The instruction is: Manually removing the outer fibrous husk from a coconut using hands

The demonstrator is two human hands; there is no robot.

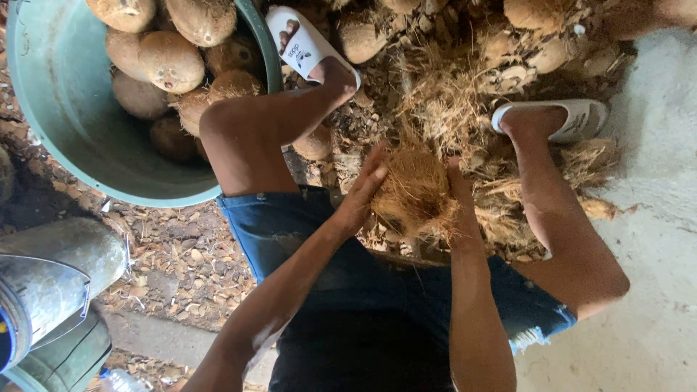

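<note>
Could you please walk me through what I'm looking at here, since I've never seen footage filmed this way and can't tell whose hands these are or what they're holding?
There is one picture, taken by a camera worn on a person's head and looking straight down, so you see their own arms, knees and feet from above. No machine is involved, only two bare hands. The left hand and the right hand press against opposite sides of a fibrous brown coconut, held between the knees. Under it, between the feet in white slide sandals, the ground is covered with a heap of torn husk fibre and shell pieces. At upper left stands a large green tub holding several husked coconuts. At lower left there are grey metal cylinders, though I cannot tell what they belong to.
</note>
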